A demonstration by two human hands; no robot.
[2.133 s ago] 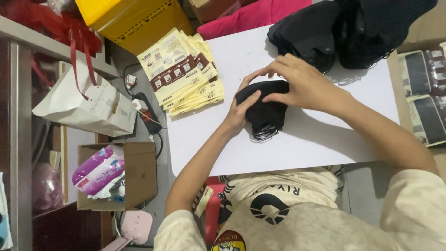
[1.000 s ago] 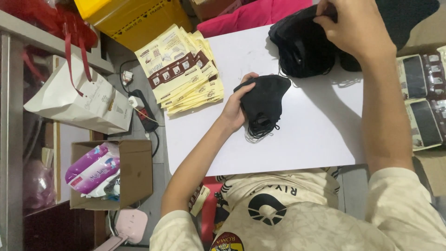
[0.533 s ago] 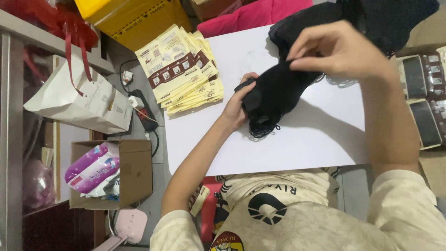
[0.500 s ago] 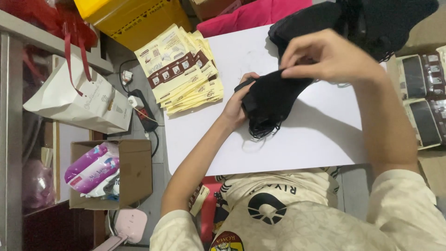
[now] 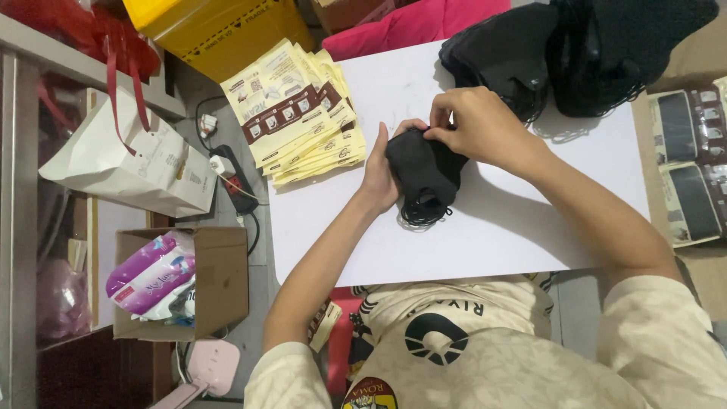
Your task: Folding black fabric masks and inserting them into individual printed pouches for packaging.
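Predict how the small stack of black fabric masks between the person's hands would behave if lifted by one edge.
The black masks would probably droop: they look like soft cloth, bunched between the left hand and right hand. They seem light, since fingertips alone steady them. The thin ear loops spilling onto the white board would likely dangle and snag.

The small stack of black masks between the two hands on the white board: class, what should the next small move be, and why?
Probably press and square up the stack of black masks. The left hand braces its side while the right hand pinches the top edge, and ear loops spill loose at the bottom. The yellow packets lie untouched beside it.
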